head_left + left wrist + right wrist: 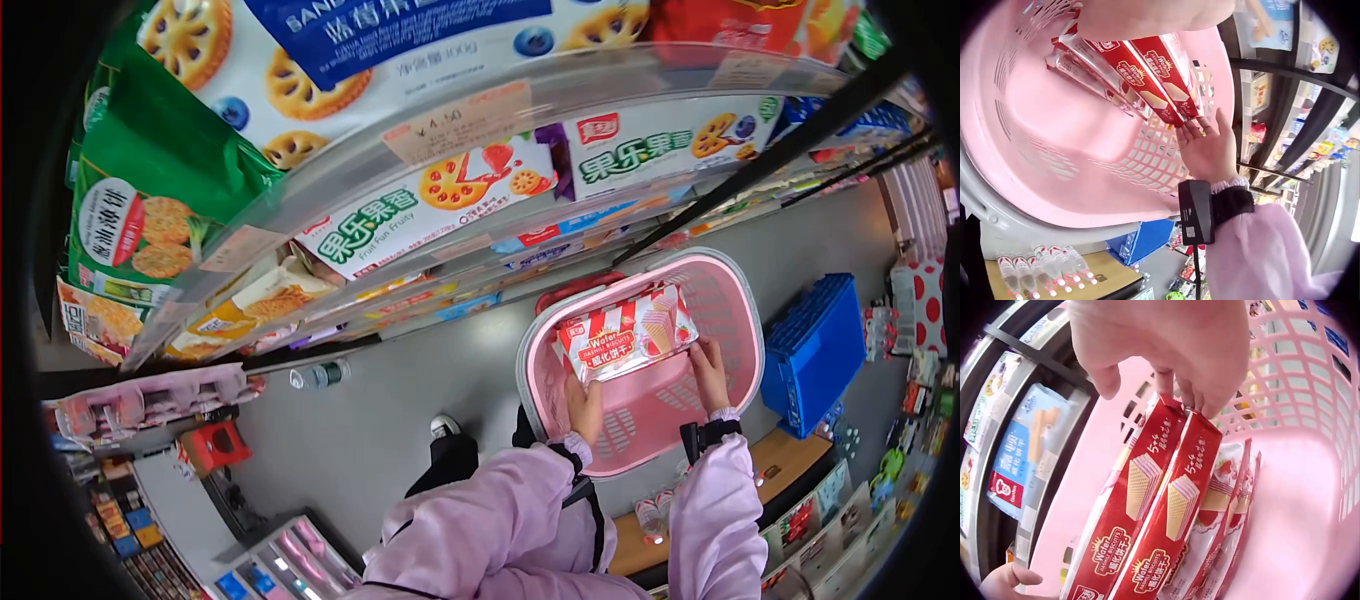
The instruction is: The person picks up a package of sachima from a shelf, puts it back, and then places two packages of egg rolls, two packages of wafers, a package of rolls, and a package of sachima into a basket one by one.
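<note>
While both hands reach into the pink basket [740, 335], the step in hand looks like settling the wafer packets [635, 340], which sit inside it beside the wall nearest the shelf [600, 90]. The right hand [711, 375] has its fingertips against one end of the packets and its thumb standing apart, so it seems to steady rather than clasp them. The left hand [585, 410] is near the opposite end with its fingers hidden, and whether it grips cannot be told. The next move probably calls for evening up the packets and letting them rest without tipping over. From the head view the printed front reads like a single pack; the right wrist view shows two red sides lying together, with strawberry-printed wrapping [1213, 509] beside them. Only the head view gives a legible price label [458, 120], while the left wrist view best shows the row of bottles [1049, 265] on the wooden bench [1107, 275].
</note>
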Motion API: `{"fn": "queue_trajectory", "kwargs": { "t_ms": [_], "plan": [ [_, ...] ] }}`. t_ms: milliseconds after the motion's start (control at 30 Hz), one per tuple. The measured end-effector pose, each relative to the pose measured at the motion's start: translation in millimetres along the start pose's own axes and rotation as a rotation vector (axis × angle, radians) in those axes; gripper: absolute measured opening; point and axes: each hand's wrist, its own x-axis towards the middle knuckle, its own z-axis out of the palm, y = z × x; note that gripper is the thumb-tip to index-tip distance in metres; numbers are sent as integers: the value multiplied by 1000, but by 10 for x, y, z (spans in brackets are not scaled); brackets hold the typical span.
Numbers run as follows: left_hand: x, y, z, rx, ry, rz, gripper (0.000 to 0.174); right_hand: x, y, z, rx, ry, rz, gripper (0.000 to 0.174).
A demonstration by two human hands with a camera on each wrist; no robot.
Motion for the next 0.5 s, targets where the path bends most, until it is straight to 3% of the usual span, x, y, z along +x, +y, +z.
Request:
{"fn": "queue_trajectory", "kwargs": {
  "t_ms": [67, 100, 200, 400, 500],
  "plan": [
    [19, -58, 65, 28, 3, 57, 34, 171, 197, 52, 178, 39, 5, 28],
    [42, -144, 75, 3, -44, 28, 36, 241, 247, 81, 254, 46, 5, 26],
    [108, -293, 215, -35, 50, -32, 34, 390, 396, 84, 384, 75, 4, 21],
    [208, -208, 137, -431, 51, -393, 32, 500, 548, 18, 388, 131, 28, 17],
    [309, -134, 123, -759, 98, -578, 34, 487, 560, 15, 483, 194, 132, 29]
  ]
}}
